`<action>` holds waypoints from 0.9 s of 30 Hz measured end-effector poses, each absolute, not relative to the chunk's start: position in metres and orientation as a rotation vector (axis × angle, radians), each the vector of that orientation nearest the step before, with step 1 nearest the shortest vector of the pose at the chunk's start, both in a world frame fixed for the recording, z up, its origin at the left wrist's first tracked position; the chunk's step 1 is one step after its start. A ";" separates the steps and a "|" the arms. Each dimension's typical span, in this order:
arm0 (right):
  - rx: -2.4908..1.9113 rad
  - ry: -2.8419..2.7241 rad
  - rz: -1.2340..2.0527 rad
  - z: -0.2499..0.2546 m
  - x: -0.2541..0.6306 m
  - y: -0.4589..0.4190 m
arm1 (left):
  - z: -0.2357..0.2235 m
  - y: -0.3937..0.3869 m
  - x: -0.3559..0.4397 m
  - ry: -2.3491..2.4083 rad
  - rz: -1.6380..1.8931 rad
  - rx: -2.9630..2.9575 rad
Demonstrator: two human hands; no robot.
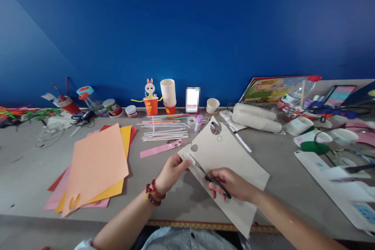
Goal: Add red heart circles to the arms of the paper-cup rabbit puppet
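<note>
My right hand [224, 183] grips a pair of black-handled scissors [218, 186], their blades angled up and left at the edge of a white sheet of paper [234, 160]. Between thumb and fingers, my left hand [172, 170] pinches the sheet's left corner, just beside the blade tips. Near that corner a circle is outlined on the paper, and round holes show along its upper left side. Another small drawn circle lies near the top. Red bead bracelets [154, 192] circle my left wrist.
Left lies a stack of coloured paper [99, 164]. Behind are straws [164, 127], a pink strip [161, 149], a purple glue stick [198, 123] and a red cup with a rabbit figure [150, 106]. Stacked paper cups [258, 118] and a white power strip [325, 185] stand to the right.
</note>
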State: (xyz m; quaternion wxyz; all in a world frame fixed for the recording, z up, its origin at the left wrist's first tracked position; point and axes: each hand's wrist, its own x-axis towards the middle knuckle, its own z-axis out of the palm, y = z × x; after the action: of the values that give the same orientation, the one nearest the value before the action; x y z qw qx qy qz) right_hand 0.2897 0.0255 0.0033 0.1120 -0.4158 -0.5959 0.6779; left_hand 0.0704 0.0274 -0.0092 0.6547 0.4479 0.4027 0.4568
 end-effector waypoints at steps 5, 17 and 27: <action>-1.199 -1.782 1.888 -0.004 0.288 0.030 | -0.005 0.026 0.076 0.907 1.054 1.008; -1.145 -1.820 2.052 -0.001 0.292 0.045 | -0.010 0.026 0.080 0.829 1.045 1.014; -1.241 -1.905 1.994 -0.005 0.297 0.046 | -0.013 0.026 0.081 0.839 1.048 1.047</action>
State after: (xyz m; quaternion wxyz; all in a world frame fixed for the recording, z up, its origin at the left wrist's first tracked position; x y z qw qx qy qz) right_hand 0.2967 0.0458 -0.0048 0.0586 -0.4098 -0.6289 0.6581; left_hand 0.0809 0.0260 -0.0131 0.6591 0.4627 0.3704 0.4629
